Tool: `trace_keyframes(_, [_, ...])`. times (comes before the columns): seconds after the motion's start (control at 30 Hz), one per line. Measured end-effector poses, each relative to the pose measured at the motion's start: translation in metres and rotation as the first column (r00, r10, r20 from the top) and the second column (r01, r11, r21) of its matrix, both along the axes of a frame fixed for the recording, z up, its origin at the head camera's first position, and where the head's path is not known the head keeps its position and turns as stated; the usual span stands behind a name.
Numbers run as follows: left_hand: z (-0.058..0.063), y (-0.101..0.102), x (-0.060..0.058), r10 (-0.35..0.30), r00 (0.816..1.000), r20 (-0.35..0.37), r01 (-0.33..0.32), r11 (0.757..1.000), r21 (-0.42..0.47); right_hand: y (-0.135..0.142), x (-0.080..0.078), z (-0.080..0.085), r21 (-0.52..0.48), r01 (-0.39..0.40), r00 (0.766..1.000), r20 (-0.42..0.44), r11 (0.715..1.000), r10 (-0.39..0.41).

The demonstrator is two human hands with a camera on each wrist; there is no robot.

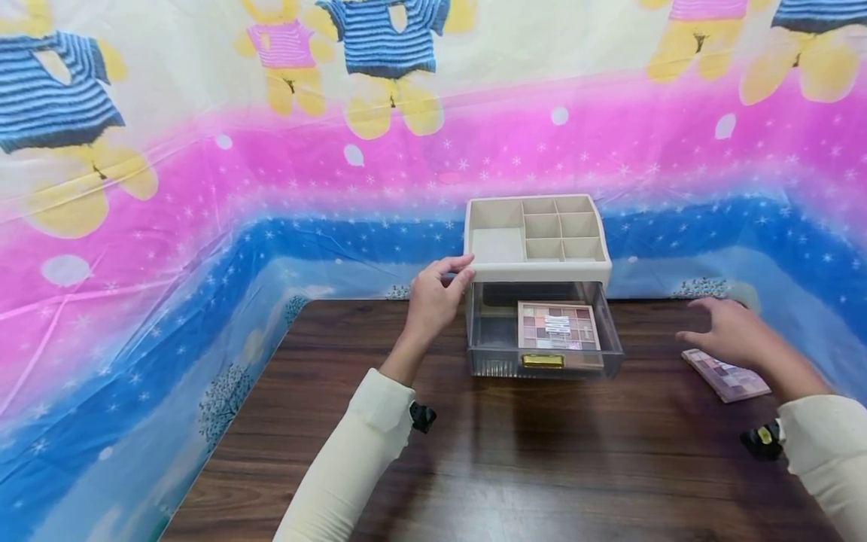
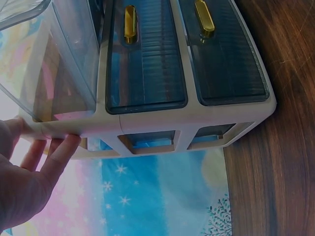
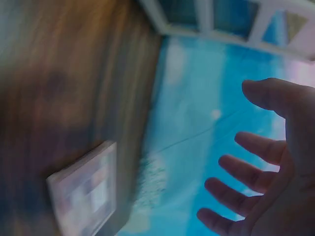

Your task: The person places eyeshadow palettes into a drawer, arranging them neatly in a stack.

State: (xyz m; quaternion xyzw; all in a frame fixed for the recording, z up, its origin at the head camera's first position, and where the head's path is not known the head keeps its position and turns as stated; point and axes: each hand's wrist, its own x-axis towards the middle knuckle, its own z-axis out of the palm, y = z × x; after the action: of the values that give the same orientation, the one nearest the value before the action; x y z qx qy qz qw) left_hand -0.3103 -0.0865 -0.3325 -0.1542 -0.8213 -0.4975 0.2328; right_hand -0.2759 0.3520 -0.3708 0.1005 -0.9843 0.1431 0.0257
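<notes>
A cream desktop drawer organizer [image 1: 540, 272] stands at the table's back, its top drawer [image 1: 494, 361] pulled out. In that drawer lies a makeup palette [image 1: 557, 328] with a grid of coloured squares. My left hand [image 1: 436, 295] grips the organizer's left side edge near the top, thumb at the front and fingers on the side frame, as the left wrist view shows. To the right, my right hand [image 1: 734, 335] hovers with spread fingers, holding nothing. Below it on the table is a second palette [image 1: 726, 376], partly hidden by the hand in the head view.
Two lower drawers [image 2: 147, 64] with gold handles are closed. Small compartments [image 1: 562, 226] divide the organizer's top. The dark wooden table [image 1: 528, 452] meets a printed cloth backdrop [image 1: 339, 248] at its back and left.
</notes>
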Motion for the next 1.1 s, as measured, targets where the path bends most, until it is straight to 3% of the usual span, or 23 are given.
trace_keyframes(0.1, [0.0, 0.0, 0.0, 0.002, 1.0, -0.001, -0.002, 1.0, 0.001, 0.011, -0.001, -0.011, 0.036, 0.038, 0.997, 0.072, 0.999, -0.041])
trace_keyframes(0.3, [0.002, -0.001, 0.0, 0.003, 1.0, -0.008, -0.003, 1.0, 0.001, 0.032, -0.002, -0.03, 0.072, 0.111, 0.985, 0.123, 0.991, -0.12])
trace_keyframes(0.53, [0.001, -0.001, 0.0, -0.001, 1.0, -0.004, 0.001, 1.0, 0.0, 0.055, 0.002, -0.066, 0.057, 0.277, 0.922, 0.265, 0.959, -0.282])
trace_keyframes(0.63, [0.001, 0.0, 0.001, -0.002, 1.0, -0.007, 0.002, 1.0, -0.005, 0.06, 0.003, -0.076, 0.039, 0.315, 0.903, 0.295, 0.948, -0.312])
trace_keyframes(0.83, [0.002, 0.0, 0.001, -0.01, 1.0, 0.001, 0.01, 1.0, 0.002, 0.065, 0.003, -0.086, 0.051, 0.335, 0.885, 0.326, 0.941, -0.333])
trace_keyframes(1.03, [0.002, -0.001, 0.001, -0.011, 1.0, 0.002, 0.011, 1.0, 0.0, 0.061, -0.002, -0.093, 0.126, 0.437, 0.829, 0.326, 0.89, -0.454])
trace_keyframes(1.1, [0.001, -0.001, 0.001, -0.008, 1.0, 0.0, 0.008, 1.0, -0.002, 0.061, -0.003, -0.094, 0.132, 0.451, 0.822, 0.325, 0.883, -0.468])
